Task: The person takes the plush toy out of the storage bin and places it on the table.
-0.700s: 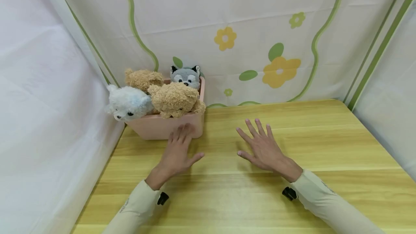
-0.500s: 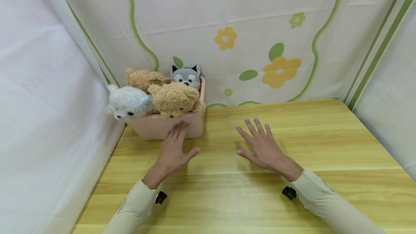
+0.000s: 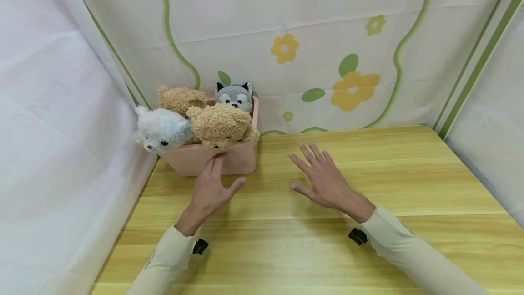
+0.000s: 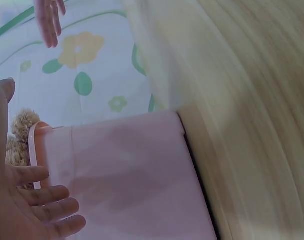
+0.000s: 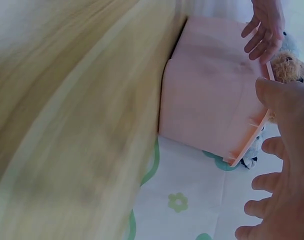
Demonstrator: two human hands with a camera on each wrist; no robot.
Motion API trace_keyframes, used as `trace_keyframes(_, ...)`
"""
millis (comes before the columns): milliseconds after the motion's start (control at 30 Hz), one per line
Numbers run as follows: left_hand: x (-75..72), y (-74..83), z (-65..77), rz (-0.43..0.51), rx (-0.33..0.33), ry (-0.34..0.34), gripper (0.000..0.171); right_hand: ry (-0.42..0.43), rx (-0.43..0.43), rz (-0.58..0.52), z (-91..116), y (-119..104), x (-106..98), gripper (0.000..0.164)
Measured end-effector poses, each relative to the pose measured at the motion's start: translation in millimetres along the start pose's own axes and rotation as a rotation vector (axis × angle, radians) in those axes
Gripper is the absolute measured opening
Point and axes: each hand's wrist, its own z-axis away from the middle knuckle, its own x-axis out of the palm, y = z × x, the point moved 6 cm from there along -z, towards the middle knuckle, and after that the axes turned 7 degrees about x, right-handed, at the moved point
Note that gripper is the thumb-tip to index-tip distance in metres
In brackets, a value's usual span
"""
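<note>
Firstly, a white side cloth (image 3: 61, 149) hangs at far left, beside the wooden table (image 3: 286, 254). A pink bin (image 3: 240, 160) stands upright at the table's rear left, against the flowered backdrop (image 3: 319, 22). Its contents, in order: a white plush toy (image 3: 163, 129) with a bluish tint, its head overhanging the rim; a brown plush toy (image 3: 180, 99) behind it; a curly tan plush toy (image 3: 219, 124) at the front rim; and a grey plush toy (image 3: 233, 97) with black-edged ears at the rear right. Before the bin's front wall is the left hand (image 3: 209, 190), fingers extended and close together, thumb spread to the side; whether the fingertips touch the wall cannot be determined. Further right, over the table and apart from the bin, the right hand (image 3: 325, 183) presents fanned, extended fingers, thumb apart, palm bare. Each cream sleeve (image 3: 409, 249) bears a black device (image 3: 357, 236) at the wrist.
</note>
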Motion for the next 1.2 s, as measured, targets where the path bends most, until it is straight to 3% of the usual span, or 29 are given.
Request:
trace_keyframes(433, -4.3, -7.2, 1.4, 0.128, -0.099, 0.111, 0.076, 0.174, -0.155, -0.061, -21, -27, -19, 0.073)
trace_keyframes(800, -5.8, -10.6, 0.6, 0.168, -0.151, 0.123, 0.072, 0.201, -0.174, -0.068, -29, -38, -24, 0.074)
trace_keyframes(1200, -4.1, -16.5, 2.2, 0.296, -0.230, 0.110, 0.067, 0.219, -0.193, -0.077, -41, -46, -29, 0.073)
